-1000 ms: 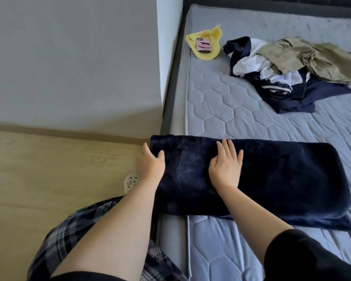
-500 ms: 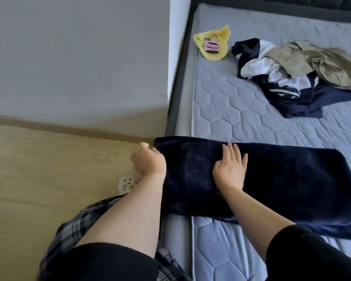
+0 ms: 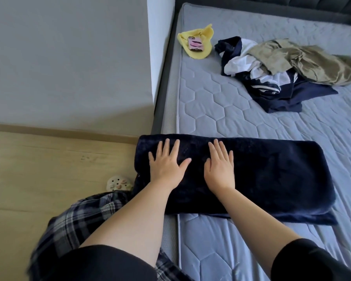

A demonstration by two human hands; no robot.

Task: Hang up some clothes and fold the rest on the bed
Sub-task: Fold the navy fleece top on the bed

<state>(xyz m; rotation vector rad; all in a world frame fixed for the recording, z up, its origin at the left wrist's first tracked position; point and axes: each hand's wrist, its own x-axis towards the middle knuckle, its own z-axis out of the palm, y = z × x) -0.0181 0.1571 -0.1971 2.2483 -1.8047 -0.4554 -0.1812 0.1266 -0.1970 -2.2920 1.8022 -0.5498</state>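
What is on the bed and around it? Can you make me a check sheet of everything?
Surface: grey quilted mattress, hexagon stitching.
Job's things: folded dark blue blanket across the near edge; unfolded pile of clothes farther back.
Clutter: yellow cloth with a phone on it.
Hands: left hand and right hand rest flat on the blanket, fingers straight.
Cables: nothing seen.
Surroundings: wooden floor, grey wall.

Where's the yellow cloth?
In the head view, the crumpled yellow cloth lies near the grey quilted mattress's far left edge, left of the navy, white and khaki clothes pile.
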